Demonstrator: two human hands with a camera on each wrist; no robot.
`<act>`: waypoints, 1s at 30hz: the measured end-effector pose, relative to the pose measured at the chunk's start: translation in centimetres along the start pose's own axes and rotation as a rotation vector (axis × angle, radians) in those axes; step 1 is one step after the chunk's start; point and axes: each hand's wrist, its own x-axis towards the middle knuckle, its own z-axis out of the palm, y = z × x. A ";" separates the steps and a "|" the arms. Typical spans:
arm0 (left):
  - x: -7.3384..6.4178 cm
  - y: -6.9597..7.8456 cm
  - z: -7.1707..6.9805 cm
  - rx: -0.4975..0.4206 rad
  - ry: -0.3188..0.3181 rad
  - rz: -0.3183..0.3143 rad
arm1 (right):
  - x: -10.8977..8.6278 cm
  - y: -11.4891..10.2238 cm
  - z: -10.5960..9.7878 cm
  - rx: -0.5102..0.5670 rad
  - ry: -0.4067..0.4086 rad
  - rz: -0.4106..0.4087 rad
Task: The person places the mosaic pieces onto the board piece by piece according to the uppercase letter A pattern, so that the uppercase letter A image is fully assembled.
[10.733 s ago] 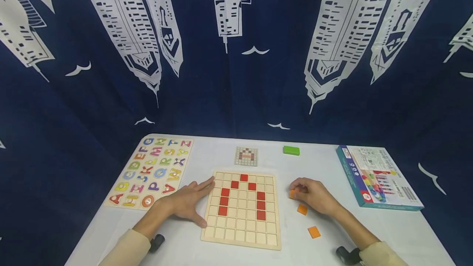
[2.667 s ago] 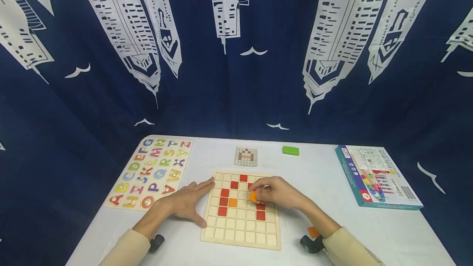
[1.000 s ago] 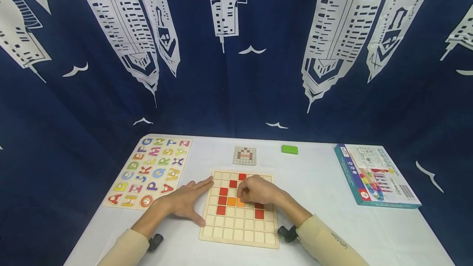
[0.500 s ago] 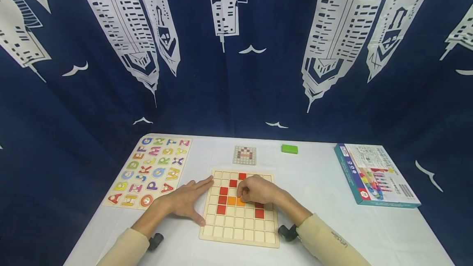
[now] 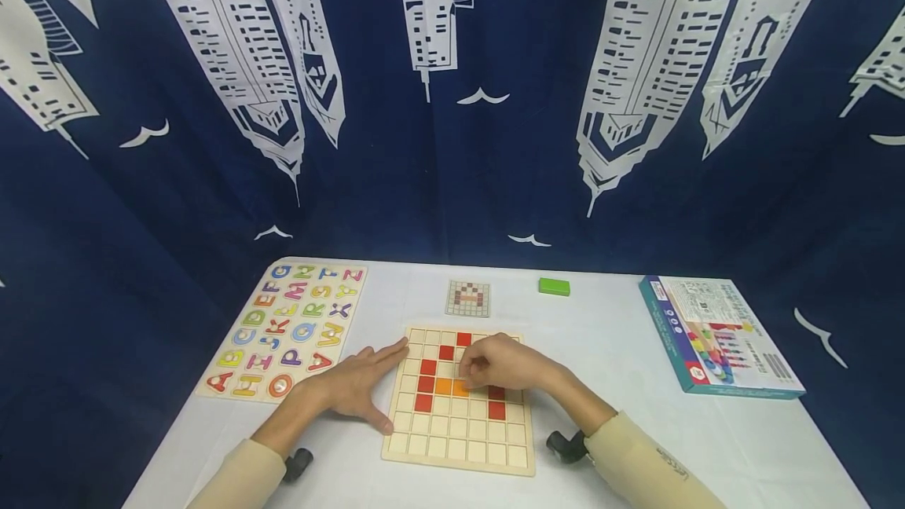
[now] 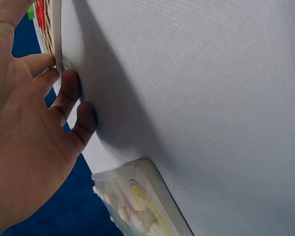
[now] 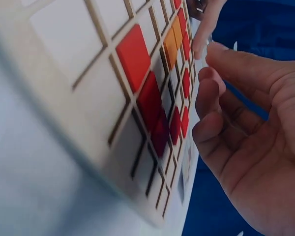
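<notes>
A wooden grid board [image 5: 456, 446] lies in front of me, with several red tiles [image 5: 426, 385] set in its cells. Two orange tiles [image 5: 452, 387] sit side by side in one row, and both lie flat in the right wrist view. My left hand [image 5: 357, 383] is spread along the board's left edge, index fingertip near the upper corner and thumb at the lower one. Over the board's right half hovers my right hand [image 5: 502, 361], just right of the orange tiles. Its fingers are loosely curled and no tile shows between them. It hides some red tiles.
An alphabet puzzle board [image 5: 283, 328] is at the left. Behind the grid board are a small pattern card [image 5: 468, 298] and a green block [image 5: 554, 287]. A flat cardboard box [image 5: 721, 336] lies at the right, with a dark curtain [image 5: 452, 179] beyond the table.
My right hand carried orange tiles from the table's right side into two adjoining cells. In the last half second it moved slightly right, off the second tile. My left hand stayed put.
</notes>
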 end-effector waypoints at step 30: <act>0.1 -0.1 0.3 -0.005 -0.005 -0.005 | -14.9 9.3 -5.2 0.166 -0.105 0.205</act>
